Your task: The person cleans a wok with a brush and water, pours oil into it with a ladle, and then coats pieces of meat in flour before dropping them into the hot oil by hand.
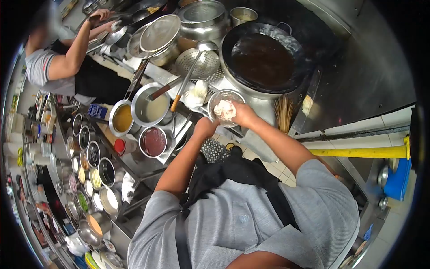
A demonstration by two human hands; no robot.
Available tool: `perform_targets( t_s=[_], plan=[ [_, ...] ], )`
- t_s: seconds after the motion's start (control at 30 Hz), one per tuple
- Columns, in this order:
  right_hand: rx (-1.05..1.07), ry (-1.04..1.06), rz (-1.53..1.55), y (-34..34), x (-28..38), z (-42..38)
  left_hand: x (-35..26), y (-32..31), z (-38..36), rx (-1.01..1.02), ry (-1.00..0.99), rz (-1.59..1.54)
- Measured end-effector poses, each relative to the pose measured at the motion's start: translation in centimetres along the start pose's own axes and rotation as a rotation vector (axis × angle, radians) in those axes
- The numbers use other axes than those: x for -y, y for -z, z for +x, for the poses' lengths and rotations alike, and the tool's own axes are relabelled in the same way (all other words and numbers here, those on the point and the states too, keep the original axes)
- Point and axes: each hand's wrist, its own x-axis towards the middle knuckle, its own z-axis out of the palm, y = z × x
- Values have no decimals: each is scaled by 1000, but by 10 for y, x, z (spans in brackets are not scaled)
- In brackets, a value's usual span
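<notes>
A metal bowl (227,92) with pale, floury pieces (225,110) in it is in front of me, near the stove's edge. My left hand (206,127) is closed on the bowl's lower left rim. My right hand (243,114) reaches over the bowl's right side, at the pale pieces; its fingertips are hidden among them. Just beyond the bowl sits a large wok (263,60) of dark liquid. A crumpled white cloth (196,94) lies left of the bowl.
At the left a co-worker (58,67) handles pans. Pots of sauce (153,141), a ladle (189,80), strainers (160,33) and a perforated skimmer (197,63) crowd the left side. A bamboo brush (283,114) stands right of the bowl, near a yellow bar (363,153).
</notes>
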Motion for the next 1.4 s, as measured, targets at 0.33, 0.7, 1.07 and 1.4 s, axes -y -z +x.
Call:
perform_targets(
  t_s=[0.33, 0.7, 1.07, 1.4],
  plan=[
    [-137, -125, -178, 7, 13, -3, -44, -11, 47, -237, -970, 720],
    [-158, -539, 1389, 77, 31, -18, -76, 21, 37, 225, -952, 225],
    [-346, -166, 705, 71, 47, -2, -114, 35, 24, 555, -385, -667],
    [-253, 144, 198, 104, 74, -7, -139, 68, -12, 494, -646, -316]
  ],
)
